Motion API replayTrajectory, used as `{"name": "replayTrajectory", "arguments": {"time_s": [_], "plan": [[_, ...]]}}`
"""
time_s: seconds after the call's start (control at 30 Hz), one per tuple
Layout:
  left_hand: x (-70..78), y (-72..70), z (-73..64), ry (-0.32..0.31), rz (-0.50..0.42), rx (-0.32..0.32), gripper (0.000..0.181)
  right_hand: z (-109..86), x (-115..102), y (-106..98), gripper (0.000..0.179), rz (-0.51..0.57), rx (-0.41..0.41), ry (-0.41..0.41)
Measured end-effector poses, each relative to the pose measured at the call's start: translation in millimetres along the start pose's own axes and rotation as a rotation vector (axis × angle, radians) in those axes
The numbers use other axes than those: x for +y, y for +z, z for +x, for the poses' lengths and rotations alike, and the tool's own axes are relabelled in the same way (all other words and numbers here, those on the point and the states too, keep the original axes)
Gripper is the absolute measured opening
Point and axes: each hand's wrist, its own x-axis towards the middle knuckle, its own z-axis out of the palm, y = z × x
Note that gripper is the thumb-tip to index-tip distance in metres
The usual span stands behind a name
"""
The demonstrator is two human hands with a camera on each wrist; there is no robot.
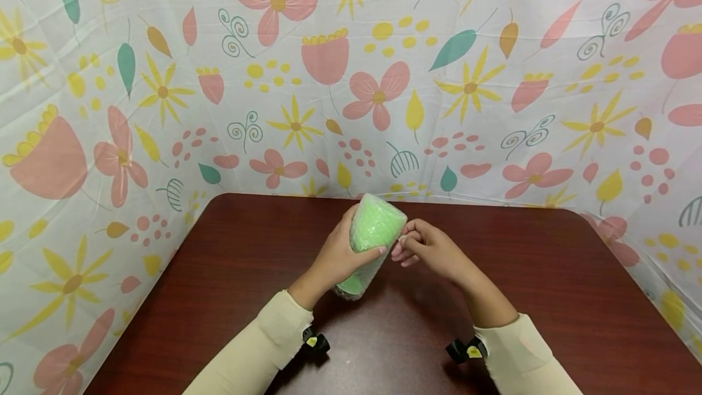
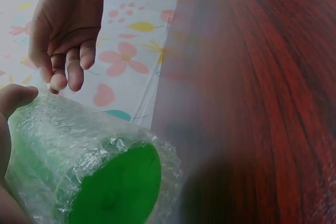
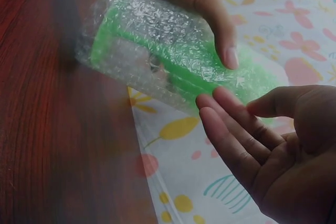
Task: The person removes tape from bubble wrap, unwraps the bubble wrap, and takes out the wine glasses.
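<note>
A green, roughly cylindrical object [image 1: 375,224] wrapped in clear bubble wrap [image 3: 163,19] is held tilted above the table. My left hand [image 1: 338,255] grips it around the side, with the thumb lying across the front. In the left wrist view its flat, round green end [image 2: 121,187] shows through the wrap. My right hand [image 1: 436,252] is at the package's upper right side, and its thumb and index fingertip pinch the edge of the wrap. The other fingers [image 3: 231,137] of that hand are only slightly bent and lie beside the wrap.
Under both hands is a dark reddish-brown wooden table [image 1: 263,230] with rounded far corners. A white cloth [image 1: 192,96] printed with flowers and leaves hangs behind it and along its sides. Each sleeve carries a small black wrist camera [image 1: 466,350].
</note>
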Motion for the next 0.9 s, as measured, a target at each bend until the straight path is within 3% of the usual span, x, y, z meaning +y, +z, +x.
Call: {"name": "replayTrajectory", "arguments": {"time_s": [0.17,0.43,0.6,0.9], "plan": [[-0.2,0.3,0.3,0.015,-0.005,0.022,0.095,-0.4,-0.1,-0.2,0.025,-0.018,-0.016,-0.004],[0.3,0.1,0.1,-0.004,-0.001,0.032,0.096,-2.2,-0.1,-1.4,0.02,-0.094,0.038,-0.006],[0.6,-0.5,0.1,-0.002,0.001,0.046,0.097,-1.9,-0.4,-0.3,0.018,-0.063,0.031,-0.019],[0.1,1.1,0.3,-0.008,0.0,0.018,0.097,-0.1,2.0,1.4,0.025,-0.067,0.038,-0.004]]}}
